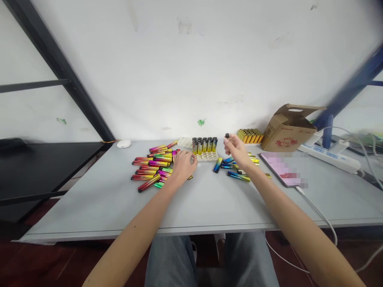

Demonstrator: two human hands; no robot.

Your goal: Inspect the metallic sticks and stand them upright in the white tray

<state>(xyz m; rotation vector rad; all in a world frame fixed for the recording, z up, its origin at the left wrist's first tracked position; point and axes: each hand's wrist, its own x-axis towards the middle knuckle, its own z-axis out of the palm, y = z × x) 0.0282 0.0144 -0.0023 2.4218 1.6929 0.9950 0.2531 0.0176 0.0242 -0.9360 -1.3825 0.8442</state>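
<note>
A white tray with holes (206,156) lies near the wall, with shiny lighters (205,146) standing upright in its back rows, black ends up. My left hand (183,162) is curled at the tray's left end, beside a loose pile of red, purple and green lighters (148,168); what its fingers grip is hidden. To the right of the tray, my right hand (235,148) is raised and closed on a lighter (227,136), of which only the dark end shows. Several blue and yellow lighters (238,176) lie below that hand.
A block of upright yellow lighters (250,136) stands by an open cardboard box (289,129) at the back right. Nearby are a tablet (278,167) with a cable and a white power strip (332,157). Another white tray (184,142) and a white case (123,144) lie by the wall.
</note>
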